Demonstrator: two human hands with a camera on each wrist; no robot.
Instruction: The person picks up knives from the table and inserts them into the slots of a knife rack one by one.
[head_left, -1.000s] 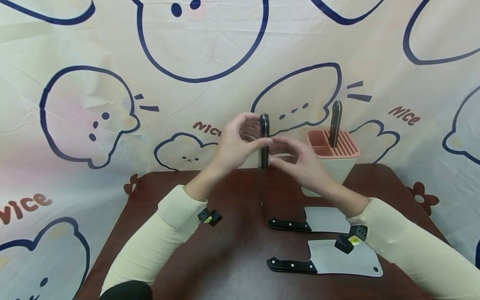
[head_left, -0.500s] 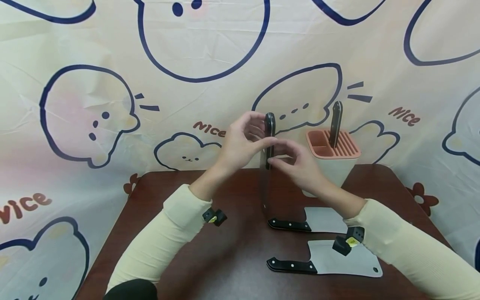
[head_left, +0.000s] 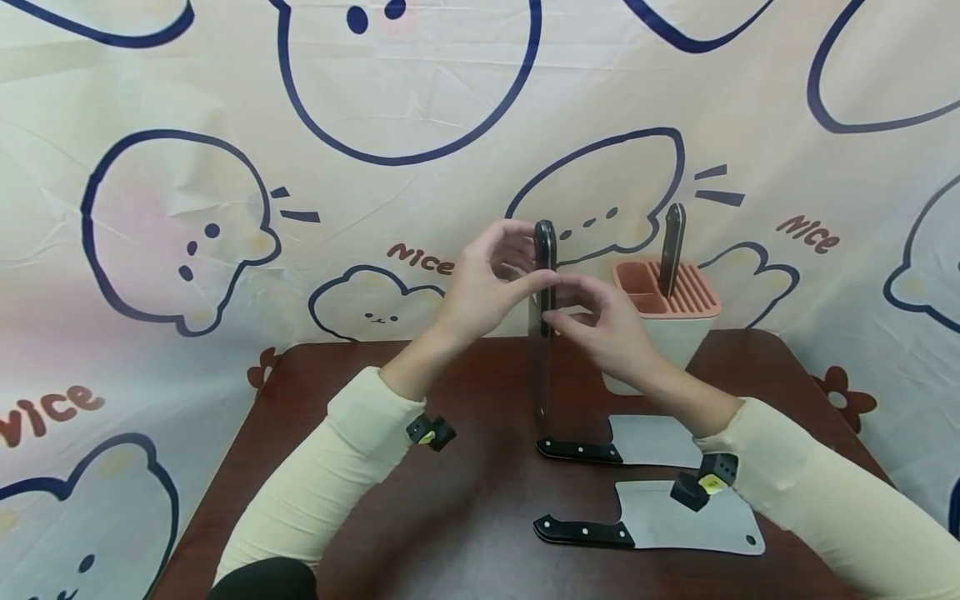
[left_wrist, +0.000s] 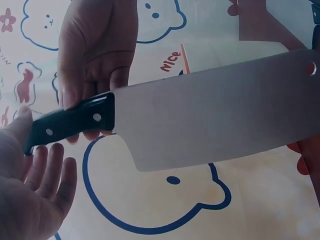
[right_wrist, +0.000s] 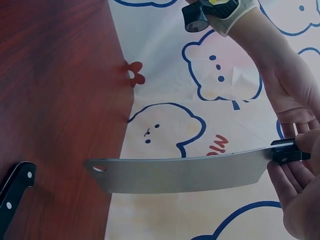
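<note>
Both hands hold a cleaver upright above the table, its black riveted handle at the top and its blade edge-on, pointing down. My left hand grips the upper end of the handle, thumb across its near side. Lower down, my right hand pinches the handle close to the blade. The left wrist view shows the broad steel blade with a hole at its far corner. In the right wrist view the blade reaches left from the fingers.
A white knife holder with a pink slotted top stands at the back right, a black-handled knife upright in it. Two more cleavers, one farther and one nearer, lie on the brown table, handles leftward. Patterned cloth hangs behind.
The cleaver and my left hand have moved slightly right, toward the knife holder. My right hand has stayed nearly in place, its fingers now closer round the handle.
</note>
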